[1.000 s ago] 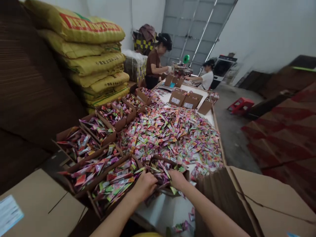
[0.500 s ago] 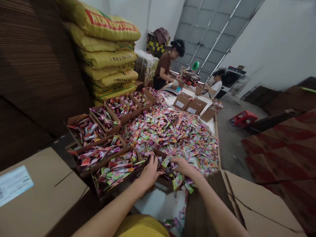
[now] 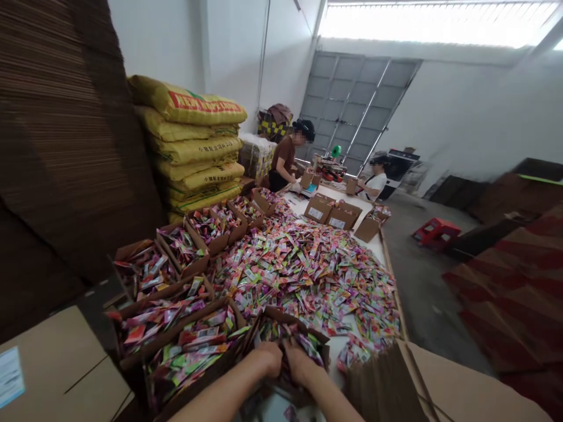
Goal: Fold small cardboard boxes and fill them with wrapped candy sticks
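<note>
At the near edge of a packing table, a worker's left hand and right hand reach side by side into an open cardboard box partly filled with small, brightly coloured packets. The fingertips are sunk among the wrappers, and whether either hand is gripping anything cannot be told. Beyond the box, a broad heap of loose packets spreads across the middle of the table toward its right edge. More filled cartons line the left edge, the nearest just beside the left forearm, while two labelled boxes stand toward the far end, near the right edge. A stack of flattened cardboard sits at the near right corner. At the far end, a co-worker in a brown shirt and another in white are at opposite sides. Yellow sacks rise in a pile beyond the left edge.
</note>
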### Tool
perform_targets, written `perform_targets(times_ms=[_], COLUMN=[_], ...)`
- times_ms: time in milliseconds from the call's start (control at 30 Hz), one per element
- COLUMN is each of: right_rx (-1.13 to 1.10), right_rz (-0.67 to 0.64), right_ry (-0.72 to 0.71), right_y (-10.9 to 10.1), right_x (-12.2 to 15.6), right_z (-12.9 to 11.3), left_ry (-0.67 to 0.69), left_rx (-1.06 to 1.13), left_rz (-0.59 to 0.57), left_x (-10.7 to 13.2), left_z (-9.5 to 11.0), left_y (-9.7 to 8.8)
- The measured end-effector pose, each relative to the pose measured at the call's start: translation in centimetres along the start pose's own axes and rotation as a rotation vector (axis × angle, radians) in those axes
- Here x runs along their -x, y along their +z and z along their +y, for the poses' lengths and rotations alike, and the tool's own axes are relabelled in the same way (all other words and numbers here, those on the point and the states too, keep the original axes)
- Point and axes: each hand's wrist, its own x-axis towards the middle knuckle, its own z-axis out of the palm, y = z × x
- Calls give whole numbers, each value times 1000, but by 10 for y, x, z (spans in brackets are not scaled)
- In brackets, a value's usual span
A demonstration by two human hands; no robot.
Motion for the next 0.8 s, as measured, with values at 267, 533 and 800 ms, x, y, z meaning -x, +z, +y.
perform_targets(times_ms=[267, 533, 800], right_rx=[-67, -13, -56], right_rz=[285, 224, 117], right_ry=[-39, 8, -51], right_y=[-145, -97, 40], right_x=[25, 33, 61], right_z=[35, -6, 27], left_ry=[119, 81, -520], left_rx=[233, 711, 1388], left_rz=[186, 823, 310], left_x=[36, 107, 100], left_z=[-10, -30, -76], left_y=[-21, 23, 116])
